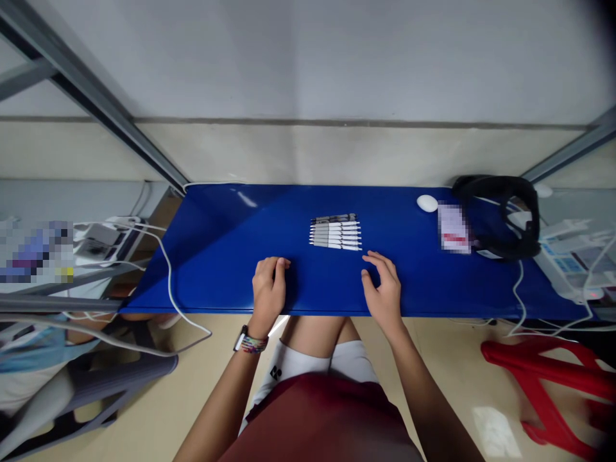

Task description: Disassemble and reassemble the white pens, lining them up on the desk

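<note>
A neat stack of several pens (335,236) lies side by side on the blue tabletop (226,250). Most have white and grey barrels, and a darker pen (333,219) forms the far end of the row. Near the front edge, my left hand (270,283) rests to the left of the pens with its fingers curled in and nothing visible in it. My right hand (384,285) is just to the right of the row's near end, its fingers loosely stretched and the thumb apart. Neither hand touches a pen.
On the right of the table are a white rounded object (427,203), a blurred-out card-like item (453,228) and a black headset with a strap (522,218). White cables (169,276) hang at both sides. A red stool (539,378) stands at lower right; another person sits at left.
</note>
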`<state>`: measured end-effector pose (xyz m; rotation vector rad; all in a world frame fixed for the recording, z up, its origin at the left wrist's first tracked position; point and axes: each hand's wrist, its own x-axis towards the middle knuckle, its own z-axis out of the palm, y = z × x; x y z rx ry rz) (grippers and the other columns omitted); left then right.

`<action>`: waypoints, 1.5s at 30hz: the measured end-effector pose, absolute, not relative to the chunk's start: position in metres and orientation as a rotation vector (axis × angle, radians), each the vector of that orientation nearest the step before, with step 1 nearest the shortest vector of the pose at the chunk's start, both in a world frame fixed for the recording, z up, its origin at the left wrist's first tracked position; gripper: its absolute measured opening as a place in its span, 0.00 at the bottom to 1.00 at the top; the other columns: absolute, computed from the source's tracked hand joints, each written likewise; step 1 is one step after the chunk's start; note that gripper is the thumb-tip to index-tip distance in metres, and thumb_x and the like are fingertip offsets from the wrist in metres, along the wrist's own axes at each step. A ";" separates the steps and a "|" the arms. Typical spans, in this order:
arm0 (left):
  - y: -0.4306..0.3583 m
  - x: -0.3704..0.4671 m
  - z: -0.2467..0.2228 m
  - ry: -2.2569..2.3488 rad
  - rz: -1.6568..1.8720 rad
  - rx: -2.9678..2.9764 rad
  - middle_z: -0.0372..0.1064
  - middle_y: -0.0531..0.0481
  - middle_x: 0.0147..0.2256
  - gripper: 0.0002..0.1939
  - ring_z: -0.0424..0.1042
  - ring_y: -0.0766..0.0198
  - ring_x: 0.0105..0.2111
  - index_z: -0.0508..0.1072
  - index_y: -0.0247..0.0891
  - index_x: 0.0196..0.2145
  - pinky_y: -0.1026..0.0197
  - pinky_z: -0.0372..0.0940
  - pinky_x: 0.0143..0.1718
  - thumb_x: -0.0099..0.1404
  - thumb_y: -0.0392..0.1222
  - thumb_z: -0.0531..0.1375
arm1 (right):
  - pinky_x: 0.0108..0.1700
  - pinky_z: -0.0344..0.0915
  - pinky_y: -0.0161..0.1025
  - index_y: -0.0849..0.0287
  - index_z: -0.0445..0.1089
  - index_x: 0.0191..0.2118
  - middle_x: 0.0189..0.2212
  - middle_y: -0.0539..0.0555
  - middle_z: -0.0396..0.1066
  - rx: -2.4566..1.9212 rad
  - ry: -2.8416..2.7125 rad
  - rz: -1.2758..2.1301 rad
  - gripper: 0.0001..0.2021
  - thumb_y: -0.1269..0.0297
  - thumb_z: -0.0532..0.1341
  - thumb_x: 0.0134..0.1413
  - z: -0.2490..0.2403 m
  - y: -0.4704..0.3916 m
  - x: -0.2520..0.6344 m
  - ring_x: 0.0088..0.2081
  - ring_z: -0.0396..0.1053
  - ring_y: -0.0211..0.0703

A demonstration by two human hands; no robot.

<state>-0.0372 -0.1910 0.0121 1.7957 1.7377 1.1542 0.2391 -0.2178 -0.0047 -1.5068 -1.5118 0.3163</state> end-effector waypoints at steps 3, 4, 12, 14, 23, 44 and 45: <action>-0.191 -0.036 0.015 1.718 1.158 1.801 0.78 0.47 0.38 0.20 0.74 0.54 0.43 0.77 0.43 0.38 0.51 0.65 0.52 0.82 0.49 0.50 | 0.67 0.66 0.63 0.55 0.77 0.56 0.60 0.63 0.74 -1.516 -1.510 0.315 0.15 0.66 0.60 0.68 -0.005 -0.218 0.239 0.63 0.71 0.59; -0.191 -0.036 0.015 1.713 1.161 1.803 0.78 0.47 0.38 0.20 0.74 0.54 0.43 0.77 0.43 0.38 0.51 0.65 0.52 0.82 0.49 0.49 | 0.67 0.66 0.63 0.55 0.77 0.56 0.60 0.63 0.74 -1.519 -1.507 0.315 0.15 0.66 0.60 0.68 -0.004 -0.218 0.239 0.63 0.71 0.59; -0.191 -0.037 0.014 1.704 1.165 1.798 0.78 0.47 0.37 0.21 0.74 0.54 0.44 0.77 0.43 0.37 0.51 0.65 0.52 0.83 0.50 0.49 | 0.66 0.66 0.63 0.54 0.76 0.57 0.61 0.63 0.74 -1.536 -1.510 0.316 0.16 0.67 0.60 0.67 -0.004 -0.217 0.238 0.64 0.70 0.59; -0.192 -0.036 0.015 1.711 1.169 1.791 0.78 0.47 0.38 0.21 0.74 0.54 0.44 0.77 0.42 0.38 0.50 0.66 0.53 0.83 0.50 0.49 | 0.67 0.66 0.62 0.54 0.76 0.58 0.61 0.63 0.73 -1.542 -1.509 0.319 0.17 0.67 0.60 0.67 -0.005 -0.217 0.238 0.64 0.70 0.59; -0.178 -0.021 0.016 1.684 1.252 1.623 0.66 0.38 0.62 0.25 0.73 0.52 0.57 0.67 0.44 0.67 0.46 0.67 0.64 0.80 0.56 0.54 | 0.70 0.59 0.68 0.52 0.67 0.67 0.66 0.65 0.66 -1.610 -1.453 0.330 0.23 0.58 0.59 0.71 -0.004 -0.201 0.234 0.70 0.62 0.63; -0.065 0.064 -0.002 1.360 1.293 1.796 0.75 0.35 0.56 0.21 0.71 0.49 0.63 0.74 0.38 0.53 0.42 0.58 0.70 0.82 0.55 0.50 | 0.76 0.48 0.70 0.65 0.68 0.68 0.72 0.71 0.61 -1.602 -1.781 0.337 0.27 0.52 0.51 0.76 -0.017 -0.079 0.216 0.76 0.54 0.66; -0.066 0.064 -0.001 1.364 1.295 1.800 0.76 0.36 0.54 0.20 0.72 0.49 0.59 0.74 0.38 0.51 0.44 0.62 0.67 0.82 0.55 0.50 | 0.76 0.49 0.69 0.65 0.69 0.67 0.72 0.71 0.62 -1.593 -1.786 0.342 0.27 0.52 0.51 0.76 -0.018 -0.080 0.217 0.76 0.55 0.66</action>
